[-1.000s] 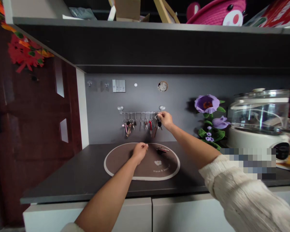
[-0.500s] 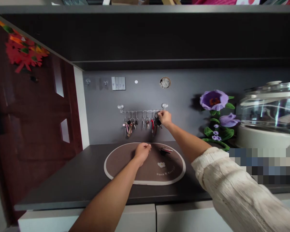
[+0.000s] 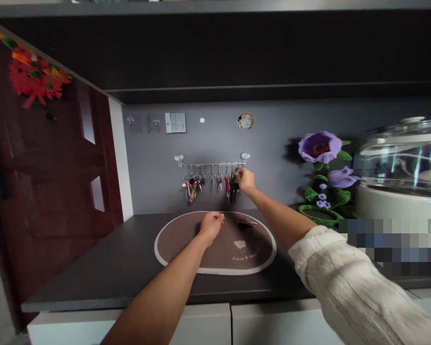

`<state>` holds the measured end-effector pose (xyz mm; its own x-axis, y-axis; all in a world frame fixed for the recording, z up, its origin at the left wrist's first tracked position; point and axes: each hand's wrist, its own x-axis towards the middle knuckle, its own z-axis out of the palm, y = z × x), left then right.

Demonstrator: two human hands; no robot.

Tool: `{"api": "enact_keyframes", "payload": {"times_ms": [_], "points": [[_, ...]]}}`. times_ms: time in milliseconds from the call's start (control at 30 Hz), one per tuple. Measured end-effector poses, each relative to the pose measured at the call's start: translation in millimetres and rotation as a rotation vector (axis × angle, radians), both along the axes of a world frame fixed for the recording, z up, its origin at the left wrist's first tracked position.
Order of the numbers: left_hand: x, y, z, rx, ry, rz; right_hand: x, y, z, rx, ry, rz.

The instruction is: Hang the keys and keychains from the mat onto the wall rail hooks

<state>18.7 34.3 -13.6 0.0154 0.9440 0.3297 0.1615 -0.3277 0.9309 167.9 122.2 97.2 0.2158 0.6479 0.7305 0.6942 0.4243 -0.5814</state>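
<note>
My right hand (image 3: 246, 180) is raised to the right end of a clear hook rail (image 3: 212, 165) on the grey wall. Its fingers are pinched on a bunch of dark keys (image 3: 234, 188) at the last hooks; how much of the bunch they grip is partly hidden. Several other key bunches (image 3: 193, 188) hang along the rail, one with a red tag (image 3: 227, 183). Low over the brown mat (image 3: 187, 247), my left hand (image 3: 211, 226) is closed, and what it may hold cannot be made out. A small dark and reddish item (image 3: 247, 222) lies on the mat's back right part.
A dark shelf (image 3: 215, 52) overhangs the counter (image 3: 104, 268). To the right stand a purple crocheted flower (image 3: 319, 147) in a green-rimmed pot and a white appliance with a clear dome (image 3: 398, 163). A dark red door (image 3: 57, 182) is at the left.
My right hand has moved slightly down at the rail's right end, and the dark keys beside it have shifted. My left hand stays almost where it was. The view has tilted a little.
</note>
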Motion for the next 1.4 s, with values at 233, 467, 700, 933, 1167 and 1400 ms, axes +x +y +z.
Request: {"api": "enact_keyframes", "payload": {"times_ms": [233, 467, 700, 933, 1167, 1400], "points": [[-0.1, 0.6, -1.2, 0.002, 0.058, 0.025, 7.3, 9.4, -12.4, 0.03, 0.045, 0.032], [-0.9, 2.2, -3.0, -0.019, 0.125, 0.061, 10.2, -5.9, -14.4, 0.024, 0.045, 0.027], [-3.6, 0.2, -0.8, -0.06, 0.286, 0.144, 8.4, -49.1, -19.0, 0.004, 0.124, 0.11], [1.4, -7.5, 14.4, -0.171, 0.431, 0.183, 15.6, -86.8, -55.9, -0.061, 0.203, 0.216], [18.8, -0.1, 9.5, -0.119, 0.474, 0.244, 30.3, -111.9, -85.3, -0.166, 0.164, 0.214], [32.0, 2.8, 1.0, -0.052, 0.591, 0.277, 26.2, -118.5, -90.5, -0.278, -0.057, 0.107]]}}
